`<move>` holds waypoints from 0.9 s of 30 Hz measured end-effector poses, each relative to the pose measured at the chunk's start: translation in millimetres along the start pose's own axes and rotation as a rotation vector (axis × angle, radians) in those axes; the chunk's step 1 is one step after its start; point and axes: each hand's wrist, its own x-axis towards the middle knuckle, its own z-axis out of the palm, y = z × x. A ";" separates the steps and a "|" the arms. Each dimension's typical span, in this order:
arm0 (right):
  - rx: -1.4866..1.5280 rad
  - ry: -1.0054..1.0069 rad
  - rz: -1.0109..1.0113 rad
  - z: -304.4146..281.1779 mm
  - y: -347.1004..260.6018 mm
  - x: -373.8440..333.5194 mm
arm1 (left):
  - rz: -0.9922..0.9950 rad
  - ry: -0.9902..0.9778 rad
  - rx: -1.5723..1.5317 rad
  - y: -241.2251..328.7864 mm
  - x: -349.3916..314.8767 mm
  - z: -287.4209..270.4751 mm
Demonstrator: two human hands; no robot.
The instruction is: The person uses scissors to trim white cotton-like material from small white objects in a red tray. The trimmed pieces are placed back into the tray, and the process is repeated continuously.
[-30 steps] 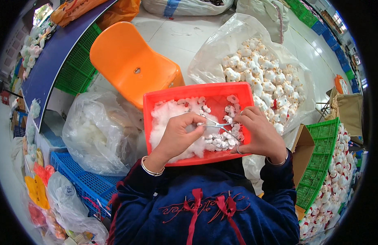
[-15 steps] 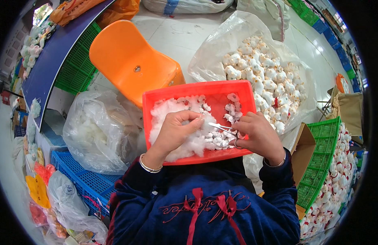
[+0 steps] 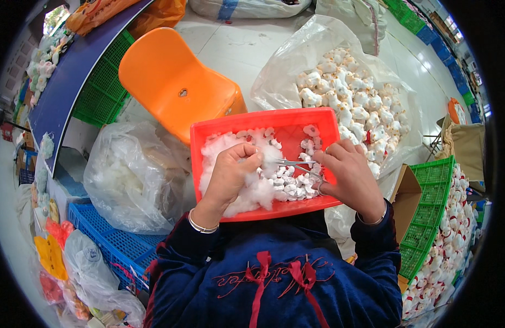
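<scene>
My right hand (image 3: 353, 177) grips metal scissor-handled forceps (image 3: 297, 163) by the finger loops, with their jaws spread and their tips toward my left hand. My left hand (image 3: 230, 174) is closed in a pinch above the stuffing; what lies between its fingertips is mostly hidden, with a little white showing beside them. Under both hands a red plastic tray (image 3: 258, 118) rests in front of my body. White fluffy stuffing (image 3: 253, 198) fills its left side. Small white plush pieces (image 3: 289, 188) are heaped in the middle, and others lie along its right side.
Beyond the tray stands an orange chair (image 3: 170, 82). A large clear bag (image 3: 367, 109) of white stuffed pieces sits at the far right, and a clear bag of stuffing (image 3: 132, 175) at the left. Blue crates (image 3: 121, 240) and a green crate (image 3: 430, 213) flank me.
The forceps' jaws have spread apart, and my right fingers have opened wider on the loops. My left hand has drawn slightly left, away from the right hand.
</scene>
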 end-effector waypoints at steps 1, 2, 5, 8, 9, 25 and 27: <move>-0.005 -0.040 0.010 0.1 3.4 -2.3 | 0.006 -0.002 0.017 -0.2 -0.5 0.3; -0.010 -0.081 0.021 -0.3 5.1 -3.6 | 0.013 -0.003 0.035 -0.5 -0.9 0.5; 0.039 -0.106 -0.030 -1.8 3.3 1.6 | -0.030 0.007 0.103 -4.1 -0.7 0.3; 0.019 -0.102 -0.058 1.9 0.7 6.7 | -0.012 -0.003 0.154 -6.8 -0.1 -2.3; 0.022 -0.093 -0.057 3.9 1.4 6.5 | 0.010 -0.008 0.167 -7.8 0.1 -4.3; 0.172 -0.200 -0.109 20.1 -6.5 12.8 | 0.012 0.088 -0.297 -20.0 8.2 11.6; 0.253 -0.248 -0.151 20.5 3.3 9.6 | -0.016 0.117 -0.334 -9.8 3.5 17.6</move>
